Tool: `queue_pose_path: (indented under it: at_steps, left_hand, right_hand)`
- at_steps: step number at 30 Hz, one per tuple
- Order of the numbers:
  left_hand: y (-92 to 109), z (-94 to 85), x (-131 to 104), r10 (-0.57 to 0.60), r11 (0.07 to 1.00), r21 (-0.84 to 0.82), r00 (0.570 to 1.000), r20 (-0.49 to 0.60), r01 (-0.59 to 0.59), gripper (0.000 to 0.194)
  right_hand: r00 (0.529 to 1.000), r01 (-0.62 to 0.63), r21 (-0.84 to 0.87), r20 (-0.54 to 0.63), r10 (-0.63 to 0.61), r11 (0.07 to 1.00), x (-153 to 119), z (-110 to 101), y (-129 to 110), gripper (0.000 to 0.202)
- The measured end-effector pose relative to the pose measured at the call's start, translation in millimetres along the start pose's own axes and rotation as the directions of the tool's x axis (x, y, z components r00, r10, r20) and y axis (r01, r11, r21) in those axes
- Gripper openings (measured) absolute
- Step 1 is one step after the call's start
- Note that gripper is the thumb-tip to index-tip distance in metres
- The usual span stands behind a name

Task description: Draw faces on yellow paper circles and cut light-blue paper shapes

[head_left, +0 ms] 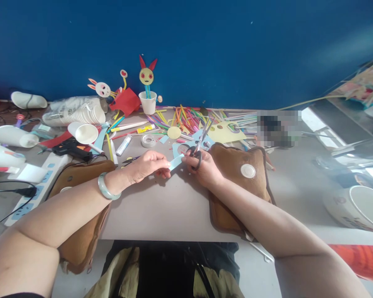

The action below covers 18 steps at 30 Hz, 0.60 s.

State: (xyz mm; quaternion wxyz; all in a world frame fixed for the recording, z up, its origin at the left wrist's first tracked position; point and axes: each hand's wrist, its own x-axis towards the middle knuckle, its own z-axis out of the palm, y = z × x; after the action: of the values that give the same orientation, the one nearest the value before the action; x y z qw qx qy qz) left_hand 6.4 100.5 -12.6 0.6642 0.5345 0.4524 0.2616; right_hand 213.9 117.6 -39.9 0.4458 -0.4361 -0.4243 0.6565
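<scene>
Between thumb and fingers, my left hand pinches one end of a small light-blue paper piece. My right hand is closed around the dark handles of a pair of scissors, whose blades point up and away from me. The right fingertips touch or nearly touch the other end of the paper; I cannot tell which. Just beyond my hands lie more light-blue paper and a yellow paper circle. A roll of clear tape sits behind my left hand.
Brown cushions lie under both forearms. Colourful pipe cleaners spread along the wall. A paper cup with a rabbit-eared figure stands at the back. A black glue gun and a power strip are at left, a white tub at right.
</scene>
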Motion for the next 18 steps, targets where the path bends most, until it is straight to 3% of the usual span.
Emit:
queue_pose_path:
  at_steps: [10,18]
  left_hand:
    - [1.7,0.5,0.2,-0.020,1.000,-0.005,1.000,-0.016,0.020,0.021]
    - [-2.4,0.4,1.4,0.023,0.968,0.249,0.998,-0.066,-0.006,0.021]
  right_hand:
    - [1.000,0.004,0.029,0.000,-0.004,1.000,0.0,0.4,0.5,0.031]
    - [0.995,0.099,-0.157,-0.002,-0.101,0.983,-7.6,3.0,-7.5,0.032]
